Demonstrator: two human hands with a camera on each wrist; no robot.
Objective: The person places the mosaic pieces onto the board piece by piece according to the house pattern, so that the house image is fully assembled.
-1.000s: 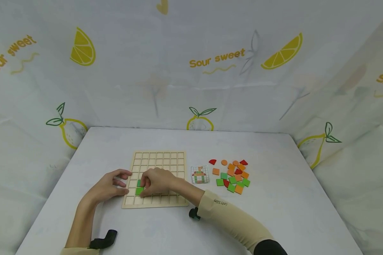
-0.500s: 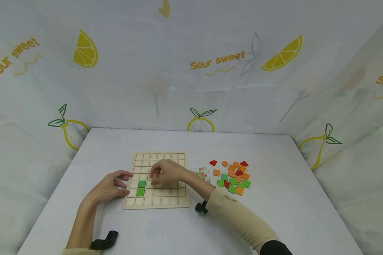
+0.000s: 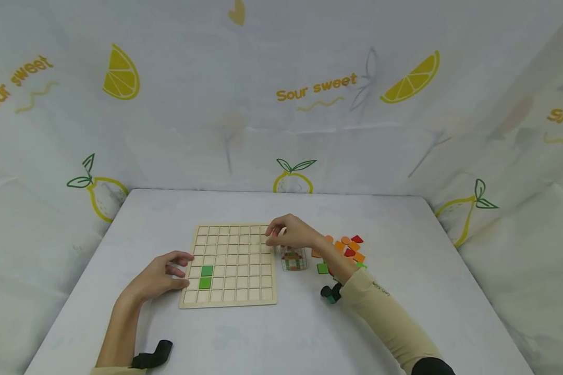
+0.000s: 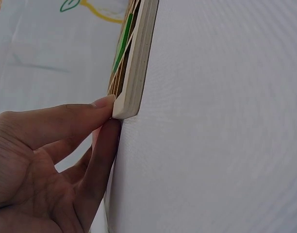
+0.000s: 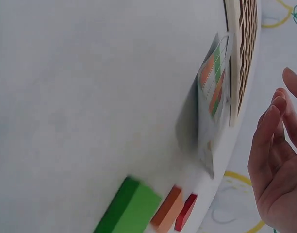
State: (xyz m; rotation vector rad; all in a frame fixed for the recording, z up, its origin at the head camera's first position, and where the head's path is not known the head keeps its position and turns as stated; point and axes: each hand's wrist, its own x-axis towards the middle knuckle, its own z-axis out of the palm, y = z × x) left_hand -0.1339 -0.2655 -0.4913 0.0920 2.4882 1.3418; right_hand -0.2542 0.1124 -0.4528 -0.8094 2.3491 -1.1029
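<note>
My left hand touches the left edge of a wooden grid board, thumb and forefinger apart along it. In the left wrist view, the thumb lies against the board's pale edge. Two green square tiles, one darker and one brighter, sit in neighbouring cells near the board's lower left. My right hand hovers over the board's upper right edge, fingers loosely bent, with nothing visible between them. Just below it lies a small pattern card, its top partly hidden by the hand.
Right of the card lie loose tiles: green squares, orange squares, orange circles and red wedge pieces. The right forearm covers part of this pile. A printed cloth hangs behind the white table.
My right hand has left the green tiles and moved right across the board, rising towards the card and loose pieces. The left hand has stayed at the board's edge.
</note>
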